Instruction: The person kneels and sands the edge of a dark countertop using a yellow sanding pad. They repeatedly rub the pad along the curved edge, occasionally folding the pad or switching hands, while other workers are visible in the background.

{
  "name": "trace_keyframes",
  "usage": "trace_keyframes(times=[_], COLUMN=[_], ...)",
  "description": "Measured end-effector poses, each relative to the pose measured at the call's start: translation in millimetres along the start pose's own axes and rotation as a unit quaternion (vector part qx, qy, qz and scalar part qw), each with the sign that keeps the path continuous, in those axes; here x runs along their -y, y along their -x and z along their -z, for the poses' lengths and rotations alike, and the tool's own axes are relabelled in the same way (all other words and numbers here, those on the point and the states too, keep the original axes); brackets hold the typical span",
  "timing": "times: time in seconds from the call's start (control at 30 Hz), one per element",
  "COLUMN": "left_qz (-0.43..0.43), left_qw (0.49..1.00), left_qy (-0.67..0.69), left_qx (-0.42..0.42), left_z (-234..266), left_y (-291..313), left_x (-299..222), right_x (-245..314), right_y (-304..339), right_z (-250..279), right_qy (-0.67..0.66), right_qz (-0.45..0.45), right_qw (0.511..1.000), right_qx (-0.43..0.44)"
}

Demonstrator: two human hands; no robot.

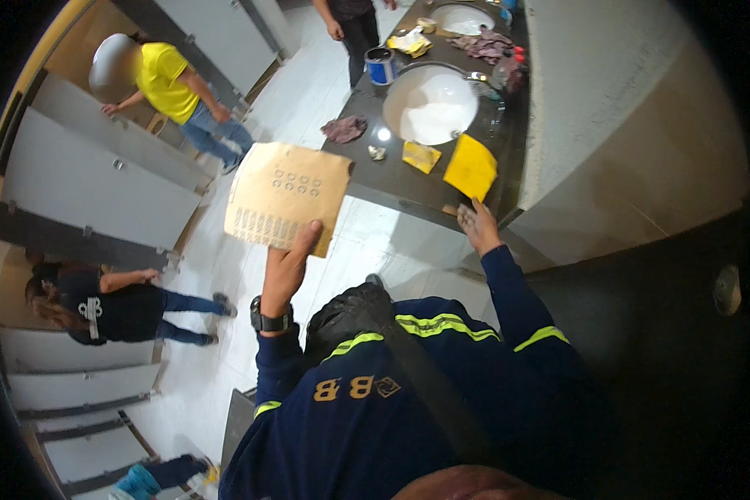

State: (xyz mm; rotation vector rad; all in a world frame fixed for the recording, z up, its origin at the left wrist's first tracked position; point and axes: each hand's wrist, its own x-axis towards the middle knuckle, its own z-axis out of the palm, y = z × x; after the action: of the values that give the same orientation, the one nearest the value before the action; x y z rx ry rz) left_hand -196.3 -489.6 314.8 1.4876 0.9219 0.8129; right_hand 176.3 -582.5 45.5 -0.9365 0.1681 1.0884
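Bright light on white floor tiles (292,100), glare spot gleaming on the dark countertop (387,171), gloom lower right, cubicle doors (75,175) bowing toward the black rim!

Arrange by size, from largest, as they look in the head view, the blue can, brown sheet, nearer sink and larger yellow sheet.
1. Brown sheet
2. Nearer sink
3. Larger yellow sheet
4. Blue can
Nearness to the camera likely enlarges the first.

Left hand (287,271): fingers mostly hidden behind tan printed sheet (258,196). Far person (354,17): head cut by top edge. Near-left teal-clad person (137,482): bottom edge crops.
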Motion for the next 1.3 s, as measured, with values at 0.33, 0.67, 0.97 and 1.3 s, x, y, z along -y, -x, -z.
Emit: trace_keyframes(times=[0.33,0.67,0.97,1.3], left_qz=[0.182,0.143,-0.062,-0.137], left_qw=[0.918,0.886,0.992,0.979], left_qy=[0.284,0.429,0.085,-0.069], left_qx=[0.21,0.107,0.071,0.132], left_z=[-27.4,-27.2,-34.8,-42.7], left_y=[2.1,-10.3,-20.4,-25.9], left_x=[-9.2,-16.0,-27.1,-75.9], right_x=[37.8,92.5,72.8,100.3], right_y=[148.7,194.8,187.6,202.6], right_z=[-157.7,-208.9,-223.7,-236.0], right_qy=[0.343,0.505,0.262,0.425], right_qz=[0.264,0.349,0.23,0.342], right_qw=[0.79,0.631,0.867,0.755], right_qx=[0.435,0.475,0.355,0.364])
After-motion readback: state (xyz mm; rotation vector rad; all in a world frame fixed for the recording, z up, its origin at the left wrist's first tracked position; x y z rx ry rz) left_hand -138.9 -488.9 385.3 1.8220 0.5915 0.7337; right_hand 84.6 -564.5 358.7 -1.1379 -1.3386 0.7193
